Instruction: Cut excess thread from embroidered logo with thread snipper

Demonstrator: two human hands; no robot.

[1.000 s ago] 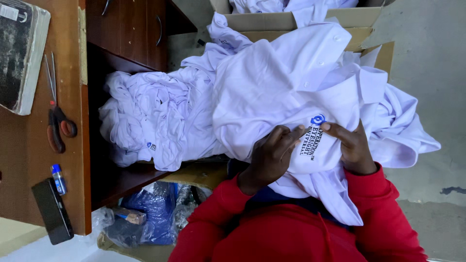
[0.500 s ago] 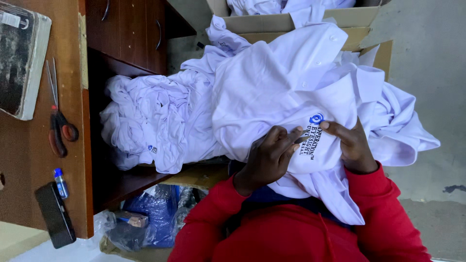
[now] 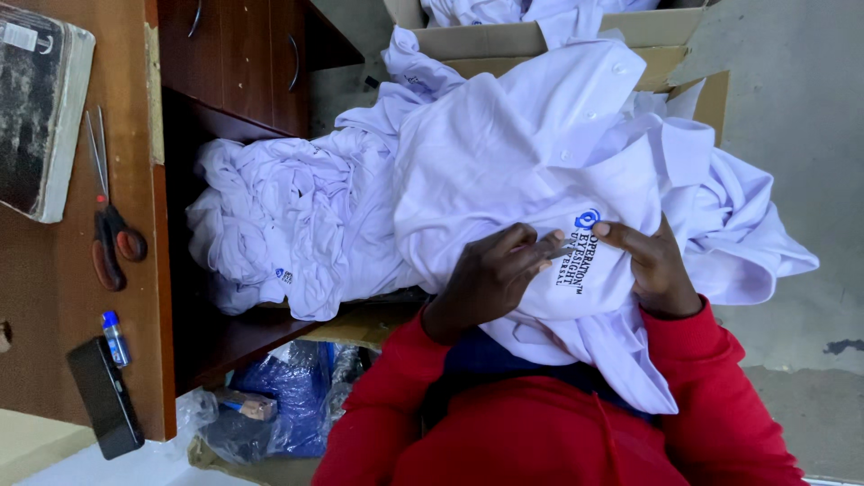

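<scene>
Book [image 3: 40,117]: I see an old dark book at the far left on the brown desk [image 3: 126,225].
Scissors [image 3: 110,225]: They lie flat on the desk just under the book, with dark and red handles.
Small things: A little bottle with a blue cap [image 3: 114,337] and a black phone [image 3: 104,396] lie lower down on the desk.
Shirt pile [image 3: 270,225]: A heap of white shirts sits in the open desk shelf, all bunched up.
Blue bag [image 3: 279,396]: It is tucked low under the shelf, on the floor.
Left hand [image 3: 490,279]: My fingers are bent and press on the white shirt [image 3: 504,153], next to its small blue and black badge [image 3: 576,243]. I think they hold the cloth flat.
White shirt: It lies on my lap in the middle, over my red sleeves [image 3: 720,423].
Right hand [image 3: 652,265]: It grips the cloth on the other side of the badge, thumb on top, fingers partly closed. I think both hands pull the cloth smooth so the badge shows.
Box [image 3: 540,40]: A brown cardboard box stands far behind, with more white shirts in it.
</scene>
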